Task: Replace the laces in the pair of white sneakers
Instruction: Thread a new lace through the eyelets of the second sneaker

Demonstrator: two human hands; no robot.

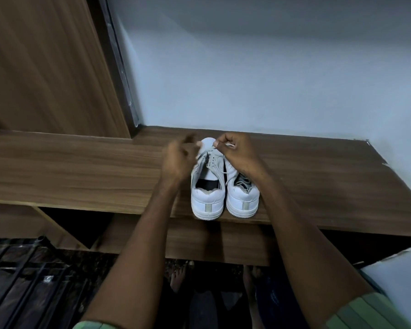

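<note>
Two white sneakers (223,186) sit side by side at the bench (81,167) front edge, heels twd camera. Right hand (235,153) over the toes, fingers curled, pinching a white lace (230,145). Left hand (179,160) beside the left shoe, blurred; grip can't tell.

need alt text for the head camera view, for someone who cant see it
Two hands work at the toe end of the left sneaker of a white pair set heels-first on a wooden shelf. The right hand pinches a white lace; the left hand is blurred beside it. The right sneaker stands alongside.
</note>
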